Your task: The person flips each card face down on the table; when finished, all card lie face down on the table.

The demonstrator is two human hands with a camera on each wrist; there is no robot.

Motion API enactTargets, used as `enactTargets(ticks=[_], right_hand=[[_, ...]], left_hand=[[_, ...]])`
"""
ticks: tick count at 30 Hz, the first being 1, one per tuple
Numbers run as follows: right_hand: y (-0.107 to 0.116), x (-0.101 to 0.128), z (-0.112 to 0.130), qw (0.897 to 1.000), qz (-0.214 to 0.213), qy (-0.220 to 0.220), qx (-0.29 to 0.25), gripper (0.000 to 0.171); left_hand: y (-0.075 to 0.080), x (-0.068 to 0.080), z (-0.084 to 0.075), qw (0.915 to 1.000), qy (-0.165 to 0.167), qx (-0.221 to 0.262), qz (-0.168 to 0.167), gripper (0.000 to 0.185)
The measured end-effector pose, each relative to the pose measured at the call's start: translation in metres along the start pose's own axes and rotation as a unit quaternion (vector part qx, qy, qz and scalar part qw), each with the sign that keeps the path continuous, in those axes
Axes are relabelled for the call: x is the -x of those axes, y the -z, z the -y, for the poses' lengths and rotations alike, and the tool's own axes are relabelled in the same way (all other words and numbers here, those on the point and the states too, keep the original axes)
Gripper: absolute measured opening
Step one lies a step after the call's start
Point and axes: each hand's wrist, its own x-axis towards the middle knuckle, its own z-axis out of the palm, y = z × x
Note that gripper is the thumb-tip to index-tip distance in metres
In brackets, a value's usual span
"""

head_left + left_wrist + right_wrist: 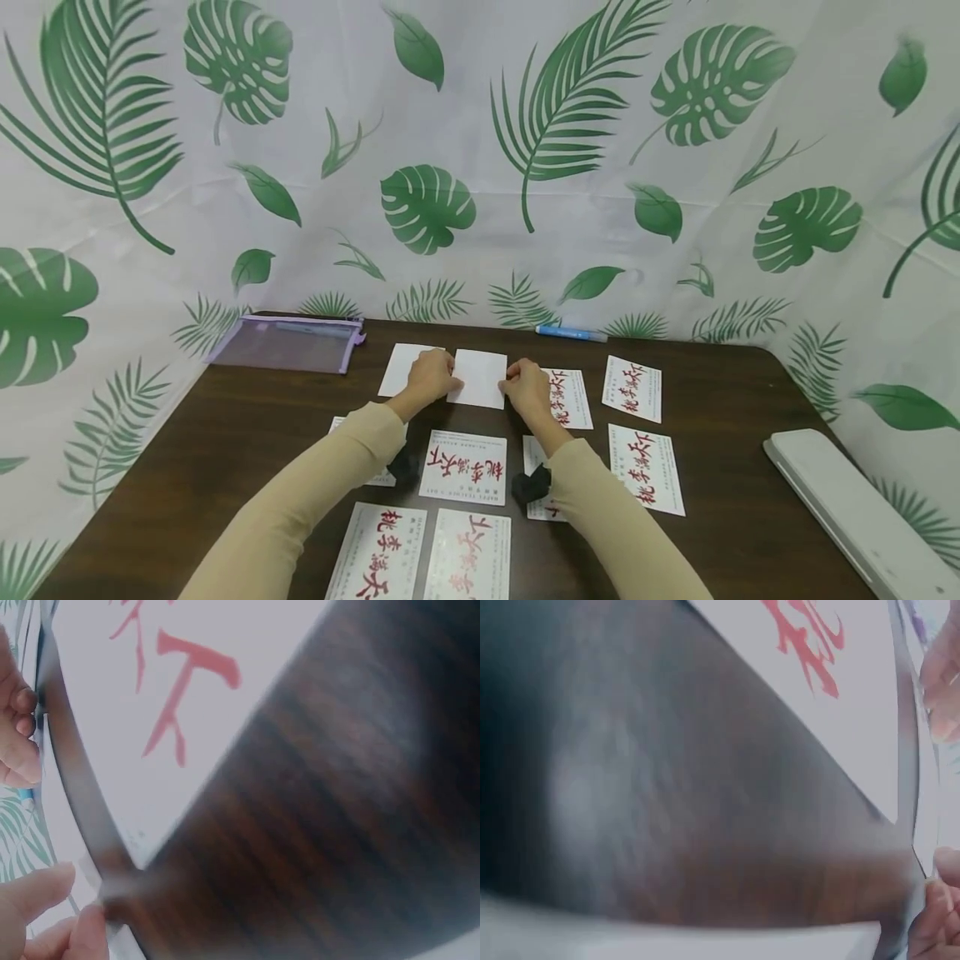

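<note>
A blank white card [480, 379] is at the back middle of the dark table, with a hand at each side edge. My left hand [432, 377] pinches its left edge between thumb and fingers; in the left wrist view the left fingertips [54, 889] meet at the card's edge. Its right edge is pinched by my right hand [528, 387], whose thumb and finger close on a card corner in the right wrist view. Another blank card [400, 367] lies left of it, partly behind the left hand. A card with red characters [463, 468] lies just in front.
Several more red-lettered cards lie in rows, including one at the right [645, 468] and one at the front [468, 554]. A purple-edged mesh pouch [285, 343] sits back left, a blue marker [572, 333] at the back edge, a white device [855, 508] at the right.
</note>
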Motion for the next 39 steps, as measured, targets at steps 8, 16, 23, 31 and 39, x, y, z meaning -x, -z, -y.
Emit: enactTargets(ticks=[8,16,23,31,39], right_hand=[[0.039,-0.016,-0.027,0.996,-0.05,-0.023,-0.075,0.018],[0.071,-0.02,-0.06,0.996,-0.025,-0.058,-0.063,0.023],[0.081,-0.022,-0.074,0.998,0.01,-0.066,-0.007,0.027],[0.08,-0.024,-0.076,0.996,0.032,-0.076,0.025,0.029],[0.08,-0.026,-0.076,0.995,0.034,-0.085,0.03,0.027]], left_hand=[[-0.01,-0.001,-0.029,0.9891,-0.032,0.135,0.05,0.045],[-0.032,-0.008,-0.055,0.9738,-0.019,0.2,0.106,0.057],[-0.044,-0.01,-0.068,0.9838,-0.042,0.134,0.112,0.063],[-0.054,-0.012,-0.076,0.9888,-0.053,0.08,0.114,0.065],[-0.061,-0.019,-0.083,0.9915,-0.059,0.028,0.113,0.051]])
